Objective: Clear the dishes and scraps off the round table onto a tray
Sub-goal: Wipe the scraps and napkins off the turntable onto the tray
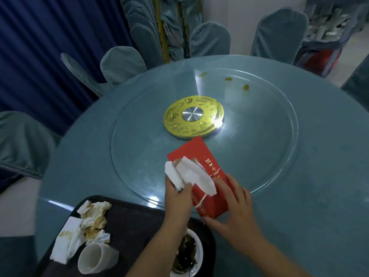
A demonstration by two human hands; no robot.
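At the near left, a dark tray (135, 216) sits on the edge of the round counter (319, 176), which is covered in a teal cloth. On the left part of the tray lies a heap of crumpled napkins (89, 222) stained brown. Just near of them a white cup (95, 258) lies on its side, its mouth turned toward the near left, with nothing visible inside. On the right part of the tray, partly hidden under the left forearm, stands a white bowl (200, 244) with dark leafy scraps (185, 254) in it. Beyond the tray the left hand (178, 194) has its fingers curled round a bunch of white tissues (187, 172), which stick out of the torn top of a red box (211, 204). The box lies on the near rim of the glass turntable (259, 136). The right hand (237, 208) holds the box, its fingers spread over the right side and its thumb at the near corner. At the middle of the turntable is a gold hub (192, 116) with a silver centre. On the far right part of the glass lie three small yellowish scraps (246, 87), well apart from the hands. Chairs (279, 35) in teal covers stand round the far side of the counter.
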